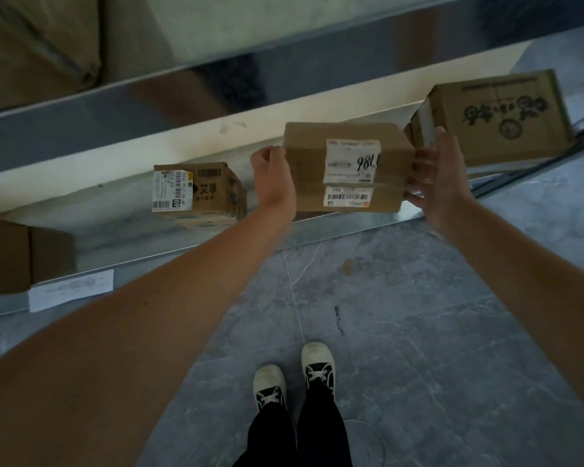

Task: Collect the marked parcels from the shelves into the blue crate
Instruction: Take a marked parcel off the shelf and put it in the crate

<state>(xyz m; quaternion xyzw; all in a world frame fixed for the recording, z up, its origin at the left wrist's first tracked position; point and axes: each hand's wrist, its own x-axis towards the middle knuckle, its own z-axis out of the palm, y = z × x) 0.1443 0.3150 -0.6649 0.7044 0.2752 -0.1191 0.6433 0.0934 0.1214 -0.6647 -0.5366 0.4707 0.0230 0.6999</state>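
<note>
Parcel (346, 166) btwn hands (both gripping).

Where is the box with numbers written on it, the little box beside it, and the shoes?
box with handwritten number (344, 166), head view, on its white label.
small box (213, 192), head view, on its printed brown face.
shoes (269, 385), head view, on the left shoe's laces.

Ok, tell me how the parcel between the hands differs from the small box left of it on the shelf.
The held parcel is wider and flatter; the small box is more cube-like. The held parcel is gripped at its ends by the left hand and right hand; the small box sits untouched on the shelf. The held parcel's label shows handwritten digits; the small box carries printed characters. Both are labelled brown cardboard.
</note>
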